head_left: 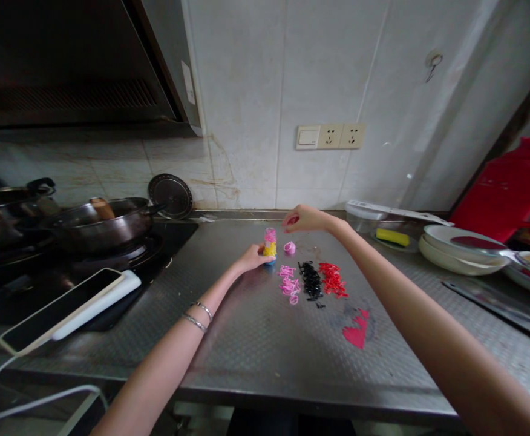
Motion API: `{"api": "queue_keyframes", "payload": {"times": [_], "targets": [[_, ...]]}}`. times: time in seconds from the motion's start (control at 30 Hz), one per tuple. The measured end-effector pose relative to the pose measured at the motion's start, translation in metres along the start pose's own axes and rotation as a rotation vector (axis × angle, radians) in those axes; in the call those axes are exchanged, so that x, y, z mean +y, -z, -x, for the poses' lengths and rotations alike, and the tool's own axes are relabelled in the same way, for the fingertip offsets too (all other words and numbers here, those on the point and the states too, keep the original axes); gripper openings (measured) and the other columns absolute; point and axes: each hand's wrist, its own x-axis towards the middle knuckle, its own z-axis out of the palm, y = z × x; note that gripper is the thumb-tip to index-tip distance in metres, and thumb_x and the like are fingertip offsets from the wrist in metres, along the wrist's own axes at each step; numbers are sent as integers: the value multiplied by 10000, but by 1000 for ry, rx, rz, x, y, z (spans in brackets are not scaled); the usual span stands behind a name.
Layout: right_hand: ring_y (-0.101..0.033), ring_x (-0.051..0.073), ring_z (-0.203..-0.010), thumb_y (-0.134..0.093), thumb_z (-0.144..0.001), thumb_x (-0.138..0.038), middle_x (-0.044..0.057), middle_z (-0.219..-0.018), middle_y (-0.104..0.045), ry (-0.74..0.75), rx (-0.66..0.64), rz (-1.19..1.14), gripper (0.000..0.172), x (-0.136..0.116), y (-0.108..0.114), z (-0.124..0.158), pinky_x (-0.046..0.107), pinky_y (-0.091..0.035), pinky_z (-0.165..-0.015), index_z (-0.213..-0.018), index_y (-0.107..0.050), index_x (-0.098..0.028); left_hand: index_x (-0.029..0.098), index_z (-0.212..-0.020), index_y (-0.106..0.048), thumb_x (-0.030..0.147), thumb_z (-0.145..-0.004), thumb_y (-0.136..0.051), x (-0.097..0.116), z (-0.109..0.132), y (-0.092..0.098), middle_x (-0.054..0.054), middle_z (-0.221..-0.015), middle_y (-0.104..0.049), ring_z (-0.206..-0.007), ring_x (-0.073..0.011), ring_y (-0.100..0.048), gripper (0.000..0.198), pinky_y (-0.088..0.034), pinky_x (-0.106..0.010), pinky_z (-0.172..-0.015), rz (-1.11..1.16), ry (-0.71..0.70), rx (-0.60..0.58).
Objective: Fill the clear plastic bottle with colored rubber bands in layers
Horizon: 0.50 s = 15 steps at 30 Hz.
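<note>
The counter (247, 345) is of metal, with a fine raised pattern. The jar (270, 240) looks like clear, glossy plastic. The pan (104, 233) is shiny metal; the wall tiles (238, 79) look smooth.

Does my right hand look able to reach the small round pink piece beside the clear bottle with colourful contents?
Probably yes: your right hand is close by, and nothing visible blocks the small round pink piece. Your left hand holds the clear bottle off to one side.
</note>
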Motion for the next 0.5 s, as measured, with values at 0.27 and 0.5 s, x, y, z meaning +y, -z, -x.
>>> {"api": "queue_keyframes", "payload": {"times": [0.27, 0.5], "targets": [[-583, 150, -716, -599, -658, -296, 50, -862, -675, -55, -161, 80, 356, 25, -73, 40, 209, -403, -607, -983, -657, -165, 72, -966, -593, 239, -639, -678, -4, -2, -1, -114, -973, -650, -852, -190, -600, 376, -445, -321, -810, 56, -7, 7], [-587, 171, -782, -607, -634, -339, 60, -929, -660, -8, -162, 42, 404, 39, -106, 40, 211, -411, -651, -1005, -649, -184, 78, -973, -596, 237, -634, -681, 2, 0, -2, -103, -972, -651, -856, -187, -602, 384, -438, -333, -833, 58, -6, 6]]}}
